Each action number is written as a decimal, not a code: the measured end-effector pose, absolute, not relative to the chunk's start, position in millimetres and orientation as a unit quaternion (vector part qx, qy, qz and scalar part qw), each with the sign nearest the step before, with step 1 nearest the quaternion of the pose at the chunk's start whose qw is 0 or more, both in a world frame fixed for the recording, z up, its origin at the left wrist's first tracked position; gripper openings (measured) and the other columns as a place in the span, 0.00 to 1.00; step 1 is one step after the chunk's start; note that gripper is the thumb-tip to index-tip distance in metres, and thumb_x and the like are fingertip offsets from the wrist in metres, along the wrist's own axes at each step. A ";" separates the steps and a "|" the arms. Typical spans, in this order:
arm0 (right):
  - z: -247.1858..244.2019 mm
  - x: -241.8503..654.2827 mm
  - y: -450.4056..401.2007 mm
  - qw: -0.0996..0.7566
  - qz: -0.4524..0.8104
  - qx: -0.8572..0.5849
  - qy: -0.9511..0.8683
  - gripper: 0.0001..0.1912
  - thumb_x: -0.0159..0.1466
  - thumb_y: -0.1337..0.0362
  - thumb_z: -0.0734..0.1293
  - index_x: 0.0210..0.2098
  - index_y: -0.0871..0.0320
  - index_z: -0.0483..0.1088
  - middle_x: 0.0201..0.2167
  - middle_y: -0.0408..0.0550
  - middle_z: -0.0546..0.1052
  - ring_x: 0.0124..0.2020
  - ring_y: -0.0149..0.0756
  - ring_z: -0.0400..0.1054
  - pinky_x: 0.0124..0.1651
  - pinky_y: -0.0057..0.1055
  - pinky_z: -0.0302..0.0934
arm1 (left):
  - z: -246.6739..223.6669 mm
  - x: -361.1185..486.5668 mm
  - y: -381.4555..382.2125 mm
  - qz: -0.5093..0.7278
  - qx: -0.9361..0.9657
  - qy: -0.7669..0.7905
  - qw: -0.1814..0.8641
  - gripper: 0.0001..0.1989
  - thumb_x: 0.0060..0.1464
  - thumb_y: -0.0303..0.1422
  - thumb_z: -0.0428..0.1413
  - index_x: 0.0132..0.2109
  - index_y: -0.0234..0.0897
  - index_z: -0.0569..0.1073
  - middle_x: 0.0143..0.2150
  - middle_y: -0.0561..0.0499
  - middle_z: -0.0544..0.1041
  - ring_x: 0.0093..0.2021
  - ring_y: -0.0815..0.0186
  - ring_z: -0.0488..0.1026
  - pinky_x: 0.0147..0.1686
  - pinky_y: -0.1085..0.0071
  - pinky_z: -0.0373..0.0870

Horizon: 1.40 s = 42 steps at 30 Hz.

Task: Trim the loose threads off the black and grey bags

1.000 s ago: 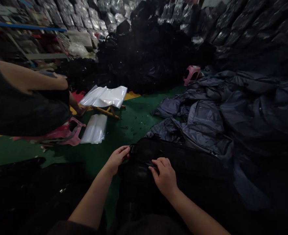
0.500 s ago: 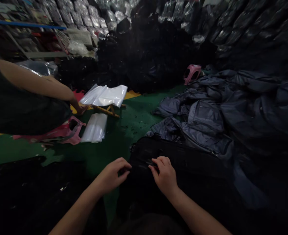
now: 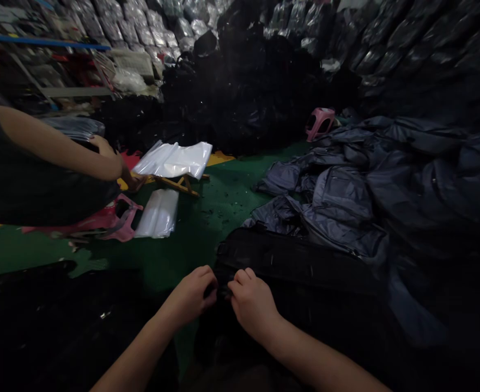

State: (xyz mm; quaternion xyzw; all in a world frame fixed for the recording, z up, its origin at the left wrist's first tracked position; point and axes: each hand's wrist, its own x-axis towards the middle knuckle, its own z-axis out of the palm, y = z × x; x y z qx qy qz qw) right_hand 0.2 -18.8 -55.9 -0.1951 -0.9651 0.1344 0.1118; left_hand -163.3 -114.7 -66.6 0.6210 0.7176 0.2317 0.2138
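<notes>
A black bag (image 3: pixel 289 261) lies in front of me, its details mostly lost in the dark. At its left end my left hand (image 3: pixel 196 291) has its fingers curled together, and what they hold is too dark to tell. My right hand (image 3: pixel 250 299) is just to the right, fingers pinched on a small dark part of the bag that I cannot make out. A narrow gap separates the two hands.
Dark blue-grey bags (image 3: pixel 346 201) are heaped on the right. Clear plastic sheets (image 3: pixel 174 158) rest on a wooden stand. A person (image 3: pixel 39 163) sits at left on a pink stool (image 3: pixel 123 218). Another pink stool (image 3: pixel 320 124) stands farther back. Black items (image 3: pixel 60 321) lie lower left.
My right hand has moved left, close to my left hand, which has shifted slightly left and down. The other person's far hand has come into view on a plastic-wrapped item.
</notes>
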 end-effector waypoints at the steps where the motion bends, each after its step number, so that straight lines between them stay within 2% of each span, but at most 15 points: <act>1: -57.4 -2.2 -18.7 0.111 0.128 -0.192 -0.967 0.06 0.55 0.74 0.66 0.29 0.57 0.69 0.31 0.48 0.68 0.36 0.39 0.60 0.30 0.32 0.57 | -66.9 -163.3 -114.0 0.227 0.622 0.718 0.214 0.04 0.50 0.28 0.49 0.33 0.38 0.69 0.35 0.49 0.69 0.37 0.64 0.67 0.37 0.69 0.64; 8: -65.6 -13.9 -21.5 0.107 0.107 -0.168 -0.974 0.06 0.57 0.73 0.67 0.27 0.58 0.68 0.30 0.48 0.69 0.35 0.40 0.60 0.29 0.32 0.56 | -79.9 -163.5 -112.1 0.230 0.633 0.713 0.197 0.03 0.48 0.27 0.50 0.32 0.38 0.68 0.34 0.49 0.69 0.36 0.64 0.66 0.36 0.69 0.64; 11: -65.0 -10.5 -20.9 0.133 0.169 -0.199 -0.956 0.06 0.58 0.74 0.66 0.29 0.57 0.69 0.31 0.47 0.69 0.36 0.39 0.61 0.31 0.31 0.58 | -87.0 -178.3 -119.2 0.264 0.589 0.746 0.165 0.03 0.50 0.28 0.50 0.32 0.38 0.68 0.33 0.50 0.69 0.35 0.65 0.67 0.36 0.70 0.65; 13: -64.4 -6.1 -18.7 0.167 0.253 -0.239 -0.922 0.06 0.58 0.72 0.68 0.33 0.56 0.70 0.33 0.46 0.69 0.37 0.38 0.62 0.35 0.30 0.61 | -92.7 -194.7 -128.9 0.296 0.509 0.803 0.089 0.05 0.52 0.30 0.51 0.36 0.38 0.70 0.36 0.49 0.69 0.36 0.65 0.68 0.38 0.68 0.66; 15: -65.0 -2.2 -15.4 0.202 0.337 -0.273 -0.878 0.08 0.58 0.69 0.70 0.37 0.55 0.70 0.35 0.45 0.69 0.38 0.37 0.63 0.38 0.30 0.62 | -98.1 -209.3 -140.2 0.306 0.437 0.846 0.003 0.12 0.52 0.33 0.51 0.44 0.36 0.70 0.43 0.45 0.68 0.41 0.62 0.69 0.43 0.65 0.67; 17: -67.3 -0.1 -12.2 0.228 0.401 -0.294 -0.837 0.08 0.58 0.68 0.70 0.38 0.55 0.70 0.36 0.45 0.69 0.37 0.36 0.65 0.38 0.30 0.63 | -101.1 -214.9 -148.9 0.304 0.442 0.843 -0.030 0.17 0.53 0.34 0.52 0.50 0.36 0.68 0.48 0.43 0.67 0.47 0.59 0.67 0.47 0.61 0.66; 21: -74.4 -1.6 -9.3 0.272 0.487 -0.310 -0.770 0.07 0.57 0.66 0.69 0.37 0.56 0.70 0.36 0.46 0.69 0.35 0.36 0.66 0.35 0.29 0.65 | -96.1 -193.4 -149.4 0.311 0.559 0.768 0.027 0.12 0.54 0.32 0.50 0.46 0.40 0.71 0.47 0.45 0.71 0.49 0.60 0.67 0.50 0.62 0.64; 26: -67.8 0.6 -8.2 0.297 0.535 -0.302 -0.731 0.07 0.57 0.63 0.69 0.35 0.56 0.72 0.35 0.46 0.70 0.34 0.36 0.67 0.34 0.29 0.65 | -87.5 -160.7 -132.9 0.236 0.645 0.726 0.043 0.10 0.53 0.31 0.51 0.41 0.41 0.75 0.44 0.47 0.75 0.45 0.60 0.70 0.45 0.62 0.65; 31: -35.2 39.5 34.1 0.351 0.521 -0.326 -0.707 0.10 0.56 0.59 0.70 0.36 0.57 0.74 0.35 0.46 0.71 0.35 0.35 0.66 0.37 0.30 0.63 | -91.8 -157.4 -125.2 0.210 0.667 0.715 -0.009 0.08 0.53 0.30 0.51 0.37 0.40 0.75 0.39 0.49 0.77 0.41 0.61 0.71 0.42 0.63 0.66; 32: -29.6 53.5 49.3 0.377 0.508 -0.356 -0.688 0.11 0.56 0.58 0.70 0.37 0.57 0.74 0.35 0.46 0.72 0.34 0.35 0.66 0.35 0.29 0.63 | -93.2 -157.8 -123.9 0.213 0.668 0.713 -0.016 0.07 0.53 0.30 0.51 0.37 0.39 0.74 0.39 0.49 0.77 0.41 0.61 0.71 0.42 0.63 0.66; 34: -23.6 85.8 81.3 0.444 0.485 -0.433 -0.617 0.16 0.55 0.56 0.70 0.39 0.58 0.73 0.31 0.46 0.73 0.26 0.31 0.64 0.26 0.26 0.59 | -95.7 -158.1 -120.9 0.226 0.665 0.712 -0.022 0.06 0.53 0.29 0.51 0.35 0.39 0.74 0.38 0.49 0.77 0.40 0.62 0.71 0.42 0.64 0.66; 36: -25.6 119.9 109.7 0.497 0.456 -0.486 -0.556 0.20 0.53 0.54 0.72 0.40 0.61 0.73 0.27 0.45 0.72 0.20 0.27 0.59 0.20 0.24 0.54 | -97.8 -158.0 -117.3 0.245 0.656 0.714 -0.015 0.05 0.52 0.30 0.51 0.34 0.40 0.73 0.37 0.49 0.77 0.39 0.62 0.71 0.43 0.64 0.67; 39: -39.1 162.8 134.7 0.532 0.400 -0.537 -0.519 0.24 0.49 0.52 0.74 0.38 0.63 0.73 0.27 0.48 0.72 0.19 0.26 0.59 0.18 0.23 0.51 | -100.9 -159.1 -112.2 0.279 0.633 0.722 0.010 0.04 0.50 0.32 0.53 0.33 0.41 0.72 0.36 0.50 0.76 0.39 0.61 0.72 0.44 0.65 0.67; 42: -54.6 186.6 138.8 0.540 0.359 -0.565 -0.510 0.25 0.50 0.50 0.73 0.38 0.63 0.73 0.27 0.47 0.73 0.19 0.26 0.59 0.18 0.23 0.51 | -100.8 -163.6 -107.2 0.312 0.555 0.768 0.071 0.05 0.48 0.35 0.54 0.33 0.43 0.72 0.35 0.51 0.76 0.38 0.61 0.73 0.41 0.66 0.68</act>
